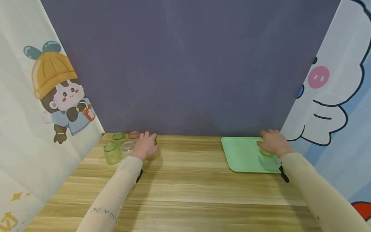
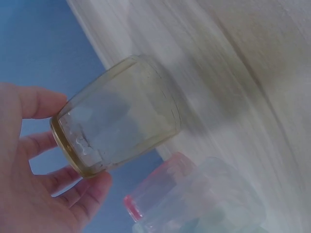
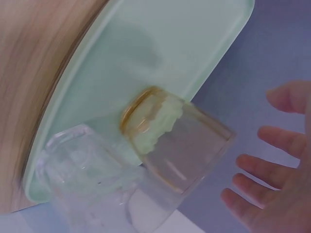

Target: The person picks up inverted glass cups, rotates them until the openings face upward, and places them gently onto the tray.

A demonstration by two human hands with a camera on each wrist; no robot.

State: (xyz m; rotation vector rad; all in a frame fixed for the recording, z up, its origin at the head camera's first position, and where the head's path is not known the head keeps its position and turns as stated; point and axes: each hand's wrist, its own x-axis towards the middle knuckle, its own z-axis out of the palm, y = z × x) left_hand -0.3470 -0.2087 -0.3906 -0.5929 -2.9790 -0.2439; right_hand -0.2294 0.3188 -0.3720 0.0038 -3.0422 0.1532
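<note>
My left hand [image 1: 146,146] pinches the amber-banded end of a clear drinking glass [image 2: 121,116] between thumb and fingertips. That thick end faces the palm, and the far end meets the wooden table, so the glass stands upside down. At the right, my right hand [image 1: 271,142] hovers above an amber-bottomed glass [image 3: 180,141] on the green tray [image 1: 240,154]. Its spread fingers are apart from the glass in the right wrist view. That glass stands base down, its mouth towards the hand. A colourless glass [image 3: 87,174] is beside it on the tray.
Left of my left hand stand several more glasses: a yellow-green one [image 1: 112,154], a green one [image 1: 119,138], a pink one [image 1: 134,136] and a clear one [image 1: 127,147]. A dark grey panel [image 1: 185,71] rises behind the table [image 1: 185,187]; printed curtains flank both sides.
</note>
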